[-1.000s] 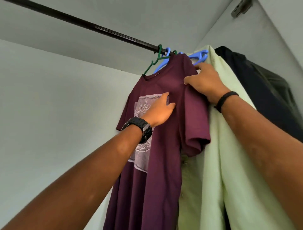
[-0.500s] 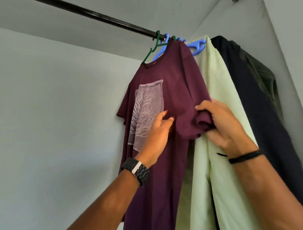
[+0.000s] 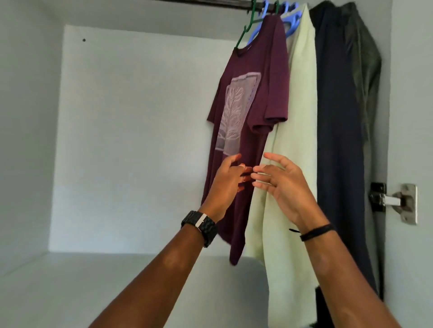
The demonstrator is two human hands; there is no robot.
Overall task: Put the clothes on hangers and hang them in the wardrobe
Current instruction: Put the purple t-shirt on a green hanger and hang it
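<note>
Maroon T-shirt [image 3: 255,93] vertical, collar up

Probably a home wardrobe: white panel walls [image 3: 140,140], a dark rail [image 3: 210,2], hung clothes, a door hinge [image 3: 396,201].

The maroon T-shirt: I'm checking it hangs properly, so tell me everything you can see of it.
The maroon T-shirt is short-sleeved, of soft knit-looking fabric, with a pale rectangular tree print on the chest. It hangs full length on a green hanger hooked over the dark rail, leftmost of the hung clothes, turned partly sideways, against the pale green garment. Its hem swings just above the wardrobe floor. The left hand overlaps its lower front with relaxed fingers; actual contact is unclear. The right hand is open beside it.
</note>
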